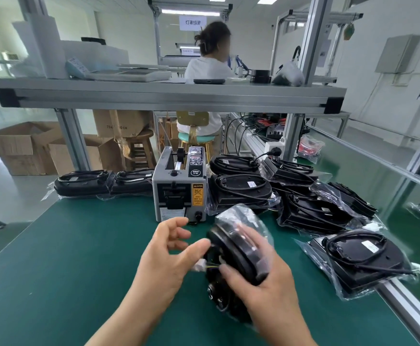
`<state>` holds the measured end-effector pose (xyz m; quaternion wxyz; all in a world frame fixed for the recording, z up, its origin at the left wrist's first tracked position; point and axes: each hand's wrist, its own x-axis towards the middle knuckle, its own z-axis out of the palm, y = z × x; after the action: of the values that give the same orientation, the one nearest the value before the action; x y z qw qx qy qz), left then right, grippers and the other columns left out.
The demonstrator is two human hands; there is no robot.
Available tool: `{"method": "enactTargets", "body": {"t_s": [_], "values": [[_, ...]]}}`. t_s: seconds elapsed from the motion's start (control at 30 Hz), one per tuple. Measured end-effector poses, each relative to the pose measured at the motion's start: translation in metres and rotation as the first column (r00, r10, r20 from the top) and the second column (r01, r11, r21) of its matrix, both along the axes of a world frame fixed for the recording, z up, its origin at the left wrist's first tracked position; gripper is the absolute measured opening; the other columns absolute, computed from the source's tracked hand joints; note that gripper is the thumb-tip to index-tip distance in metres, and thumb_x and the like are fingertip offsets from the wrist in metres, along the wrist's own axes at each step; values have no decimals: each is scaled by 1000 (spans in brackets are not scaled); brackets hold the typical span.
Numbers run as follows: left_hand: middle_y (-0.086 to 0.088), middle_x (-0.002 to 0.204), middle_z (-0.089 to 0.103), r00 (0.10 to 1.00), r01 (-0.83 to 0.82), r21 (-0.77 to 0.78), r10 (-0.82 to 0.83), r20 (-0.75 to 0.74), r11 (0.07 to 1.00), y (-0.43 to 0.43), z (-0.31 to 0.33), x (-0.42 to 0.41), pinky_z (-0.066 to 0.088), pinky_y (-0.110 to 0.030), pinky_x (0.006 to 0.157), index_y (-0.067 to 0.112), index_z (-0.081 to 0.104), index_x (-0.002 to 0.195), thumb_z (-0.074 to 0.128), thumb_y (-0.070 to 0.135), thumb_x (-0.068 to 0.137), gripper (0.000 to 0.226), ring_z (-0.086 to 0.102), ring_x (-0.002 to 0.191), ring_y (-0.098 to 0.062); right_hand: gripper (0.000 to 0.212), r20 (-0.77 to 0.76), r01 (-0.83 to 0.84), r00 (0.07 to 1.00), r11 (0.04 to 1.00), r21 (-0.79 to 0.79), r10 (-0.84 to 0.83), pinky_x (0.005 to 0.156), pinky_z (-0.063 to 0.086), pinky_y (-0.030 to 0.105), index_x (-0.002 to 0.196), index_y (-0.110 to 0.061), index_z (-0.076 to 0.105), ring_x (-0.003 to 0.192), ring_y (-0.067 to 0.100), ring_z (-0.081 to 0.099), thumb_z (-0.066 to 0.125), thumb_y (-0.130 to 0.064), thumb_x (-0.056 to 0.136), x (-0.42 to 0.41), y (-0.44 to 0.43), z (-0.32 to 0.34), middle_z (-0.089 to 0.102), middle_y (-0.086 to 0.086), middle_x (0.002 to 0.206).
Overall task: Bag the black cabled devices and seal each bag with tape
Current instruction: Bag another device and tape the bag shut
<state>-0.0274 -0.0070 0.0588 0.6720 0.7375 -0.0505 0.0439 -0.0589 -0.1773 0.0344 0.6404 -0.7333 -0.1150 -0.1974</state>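
Right grip (pixel 271 283) round device (pixel 231 248), green mat (pixel 66 258) leftward

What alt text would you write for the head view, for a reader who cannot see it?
A person's right hand grips a black cabled device in a clear bag above a green table, the left hand close beside it, fingers loosely curled. Behind stand a grey tape dispenser and rows of bagged devices.

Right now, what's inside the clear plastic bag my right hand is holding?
A black round cabled device, with thin wires and a white connector showing at its left. The right hand covers its near side, and blur hides finer detail.
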Motion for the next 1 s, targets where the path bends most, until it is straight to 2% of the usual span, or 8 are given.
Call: {"method": "enactTargets", "body": {"t_s": [0.13, 0.23, 0.37, 0.47, 0.6, 0.73, 0.9, 1.0], "values": [[29, 132, 56, 966, 257, 221, -255, -39, 941, 16, -11, 8, 40, -23, 105, 42, 46, 135, 84, 56, 48, 97, 47, 126, 11, 57, -29, -95, 994, 948, 304, 109, 82, 54, 15, 117, -30, 70, 102, 17, 73, 84, -17, 63, 3, -5, -3, 76, 3, 110], [6, 119, 70, 913, 408, 138, -402, -68, 903, 12, -15, 11, 52, -30, 90, 45, 57, 126, 91, 28, 52, 83, 67, 105, -10, 60, -9, -167, 983, 919, 358, 182, 85, 55, 21, 120, -27, 69, 106, 22, 71, 82, -23, 61, 3, -1, -8, 74, 10, 115], [10, 107, 72, 950, 294, 273, -312, 24, 916, 16, -15, 16, 53, -29, 86, 49, 61, 116, 89, 31, 45, 79, 68, 96, -7, 79, -52, -322, 936, 905, 278, 349, 105, 49, 34, 140, -27, 54, 128, 25, 59, 81, -23, 66, 2, -24, -13, 62, 9, 138], [31, 113, 63, 954, 200, 470, -280, 107, 860, 24, -6, 23, 45, -11, 90, 63, 56, 110, 89, 39, 42, 79, 60, 105, 6, 92, -171, -370, 892, 893, 256, 419, 110, 43, 35, 145, -26, 46, 139, 16, 48, 87, -32, 63, 5, -53, -7, 54, -3, 147], [29, 111, 55, 932, 138, 715, -335, 140, 685, 23, 10, 33, 38, -16, 97, 48, 54, 122, 93, 38, 50, 82, 47, 111, 1, 66, -295, -290, 912, 956, 32, 286, 99, 50, 22, 126, -36, 64, 117, -1, 61, 84, -38, 63, 19, -65, 3, 68, -12, 128], [27, 102, 50, 877, 42, 835, -420, 232, 548, 15, 17, 40, 15, -5, 98, 44, 52, 123, 90, 42, 53, 80, 30, 106, 13, 53, -346, -368, 873, 930, -4, 344, 98, 51, 28, 124, -37, 65, 118, 12, 65, 81, -33, 74, 26, -60, 10, 70, -3, 126], [25, 116, 55, 818, -32, 922, -520, 246, 387, 6, 15, 50, 9, -33, 117, 42, 52, 129, 88, 44, 55, 82, 38, 116, 4, 74, -410, -383, 801, 900, 209, 436, 95, 53, 28, 134, -22, 58, 122, 23, 63, 88, -26, 67, 29, -55, -6, 66, 7, 132], [28, 138, 46, 819, -80, 917, -498, 284, 391, 5, -1, 51, 3, -41, 121, 40, 48, 142, 87, 36, 63, 88, 24, 138, 3, 66, -400, -365, 814, 907, 210, 420, 92, 54, 28, 129, -22, 65, 118, 24, 66, 87, -24, 67, 24, -49, -20, 70, 8, 126]]}}
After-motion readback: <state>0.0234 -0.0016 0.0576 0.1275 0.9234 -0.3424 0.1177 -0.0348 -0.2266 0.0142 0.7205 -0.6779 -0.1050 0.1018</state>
